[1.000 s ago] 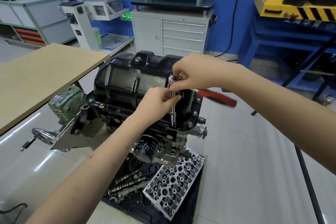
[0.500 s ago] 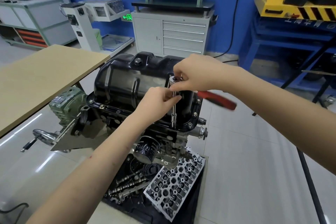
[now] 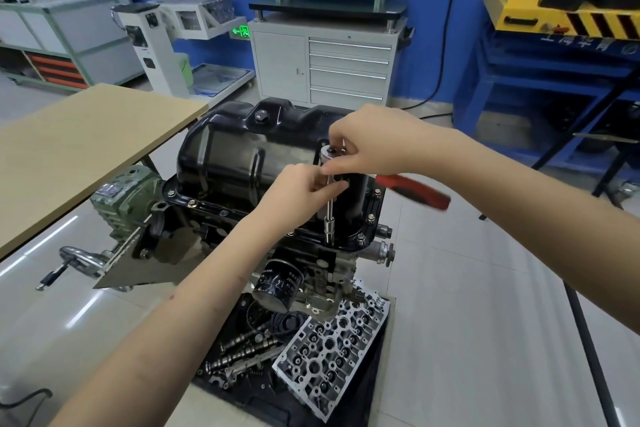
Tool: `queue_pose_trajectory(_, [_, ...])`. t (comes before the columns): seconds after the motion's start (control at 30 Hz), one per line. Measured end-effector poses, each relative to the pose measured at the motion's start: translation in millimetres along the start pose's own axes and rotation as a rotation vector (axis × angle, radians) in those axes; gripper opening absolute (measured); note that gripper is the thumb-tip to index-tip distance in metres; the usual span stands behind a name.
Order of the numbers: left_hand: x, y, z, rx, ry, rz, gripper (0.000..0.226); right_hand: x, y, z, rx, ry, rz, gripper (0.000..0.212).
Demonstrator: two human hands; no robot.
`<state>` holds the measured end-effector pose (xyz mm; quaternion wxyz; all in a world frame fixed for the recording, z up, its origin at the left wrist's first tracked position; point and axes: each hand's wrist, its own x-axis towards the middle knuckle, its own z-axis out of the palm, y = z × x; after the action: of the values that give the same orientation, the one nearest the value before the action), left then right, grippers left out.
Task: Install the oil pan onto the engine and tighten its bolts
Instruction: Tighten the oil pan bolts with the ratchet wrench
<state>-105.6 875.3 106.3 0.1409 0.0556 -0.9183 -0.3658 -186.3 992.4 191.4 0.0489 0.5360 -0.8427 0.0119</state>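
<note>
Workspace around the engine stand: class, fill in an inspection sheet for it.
Surface: glossy tiled floor.
Job's things: black oil pan seated on engine; ratchet with upright extension on a flange bolt.
Clutter: cylinder head, camshafts, oil filter.
Grips: left hand pinches the extension; right hand holds the ratchet head.
Cables: black cable on wall.
Surroundings: wooden table, drawer cabinet.

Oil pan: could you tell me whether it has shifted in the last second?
No; the oil pan keeps its place above the oil filter.
</note>
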Motion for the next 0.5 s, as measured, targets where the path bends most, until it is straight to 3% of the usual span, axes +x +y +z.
queue_pose_trajectory(0.1, [-0.2,-0.8,-2.2,0.005,-0.036,-0.008,0.027,-1.3,0.3,-5.5,0.068,-0.064,-0.090,0.028])
queue_pose_trajectory(0.23, [0.0,-0.1,-8.3,-0.018,-0.102,-0.011,0.027,-3.8,6.3,-10.6,0.185,-0.101,-0.166,0.032])
queue_pose_trajectory(0.33, [-2.7,-0.2,-6.5,0.008,-0.067,-0.008,0.029,0.4,4.7,-8.5,0.089,-0.071,-0.102,0.032])
queue_pose_trajectory(0.43, [-3.3,-0.5,-4.8,0.026,-0.001,0.014,0.029,2.6,3.5,-6.5,0.016,-0.035,-0.012,0.050])
queue_pose_trajectory(0.5, [-3.6,1.0,-3.1,0.049,0.025,0.027,0.032,2.7,4.4,-6.3,0.010,-0.032,-0.012,0.051])
